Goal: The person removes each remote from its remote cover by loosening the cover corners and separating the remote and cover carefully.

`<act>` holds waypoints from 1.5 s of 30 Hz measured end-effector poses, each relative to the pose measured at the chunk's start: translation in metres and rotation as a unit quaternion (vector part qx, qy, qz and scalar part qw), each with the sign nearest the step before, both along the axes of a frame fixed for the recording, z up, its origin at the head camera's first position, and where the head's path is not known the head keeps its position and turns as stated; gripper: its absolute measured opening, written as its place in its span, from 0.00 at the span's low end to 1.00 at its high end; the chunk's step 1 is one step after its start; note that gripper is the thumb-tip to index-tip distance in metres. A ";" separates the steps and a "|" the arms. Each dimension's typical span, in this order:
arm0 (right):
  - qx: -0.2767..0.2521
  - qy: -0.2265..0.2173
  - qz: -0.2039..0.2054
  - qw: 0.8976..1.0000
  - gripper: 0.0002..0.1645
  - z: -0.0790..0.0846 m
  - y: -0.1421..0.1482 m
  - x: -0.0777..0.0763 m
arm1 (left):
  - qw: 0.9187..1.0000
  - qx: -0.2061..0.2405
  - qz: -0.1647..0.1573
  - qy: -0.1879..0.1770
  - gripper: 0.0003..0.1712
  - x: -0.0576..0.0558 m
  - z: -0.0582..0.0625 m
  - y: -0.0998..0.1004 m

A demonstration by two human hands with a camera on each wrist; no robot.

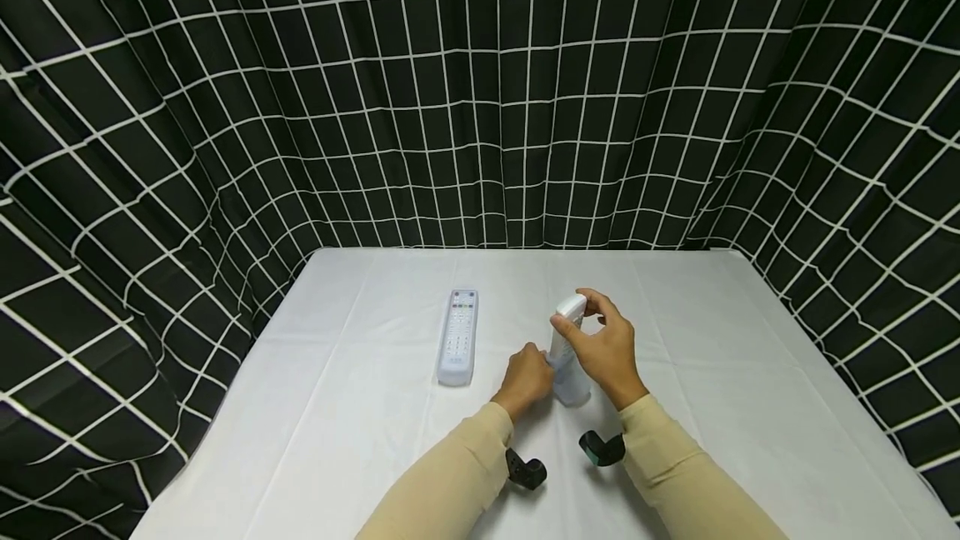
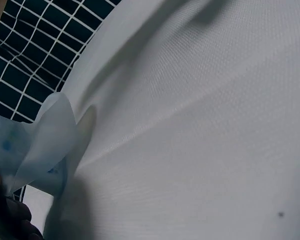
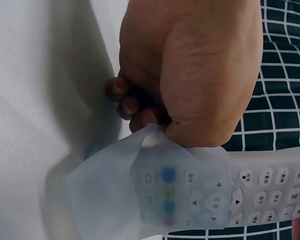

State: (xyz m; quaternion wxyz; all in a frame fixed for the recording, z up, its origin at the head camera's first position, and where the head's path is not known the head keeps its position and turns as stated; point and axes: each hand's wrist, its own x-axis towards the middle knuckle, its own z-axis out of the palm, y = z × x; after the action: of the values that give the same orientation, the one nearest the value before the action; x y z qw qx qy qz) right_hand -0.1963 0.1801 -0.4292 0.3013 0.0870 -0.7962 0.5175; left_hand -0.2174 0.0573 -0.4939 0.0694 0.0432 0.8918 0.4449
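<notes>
A white remote control (image 1: 567, 332) stands tilted above the table, partly inside a translucent soft remote cover (image 3: 105, 190). My right hand (image 1: 609, 348) holds the remote's bare upper end between thumb and fingers. Beside it, my left hand (image 1: 527, 377) pinches the edge of the cover, as the right wrist view shows. Coloured buttons show through the cover, while the bare part has rows of white keys. The cover's loose end (image 2: 55, 140) sags past the remote in the left wrist view. My left fingers look dark and are partly cut off there.
A second remote (image 1: 457, 336), in a translucent cover, lies left of my hands on the white-clothed table (image 1: 337, 407). Black curtains (image 1: 525, 107) with a white grid surround the table at the back and sides. Dark wrist devices (image 1: 527, 471) sit under both sleeves.
</notes>
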 end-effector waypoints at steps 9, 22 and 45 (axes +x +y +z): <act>-0.009 -0.002 0.010 1.000 0.32 -0.004 0.004 0.003 | 1.000 -0.001 0.005 0.017 0.16 0.008 -0.008 -0.001; -0.003 0.020 0.029 0.999 0.31 -0.001 0.010 0.003 | 0.996 0.035 -0.035 0.068 0.08 0.008 0.005 -0.004; -0.039 0.006 0.044 0.998 0.15 0.008 0.009 0.015 | 0.984 0.094 -0.036 0.150 0.18 0.009 0.009 -0.002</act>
State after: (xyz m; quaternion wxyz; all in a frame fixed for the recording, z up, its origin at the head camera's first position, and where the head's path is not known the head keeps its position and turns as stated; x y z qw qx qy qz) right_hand -0.1812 0.1886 -0.4216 0.2857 0.1132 -0.7691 0.5605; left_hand -0.2081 0.0551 -0.4852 -0.0532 0.1479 0.8442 0.5125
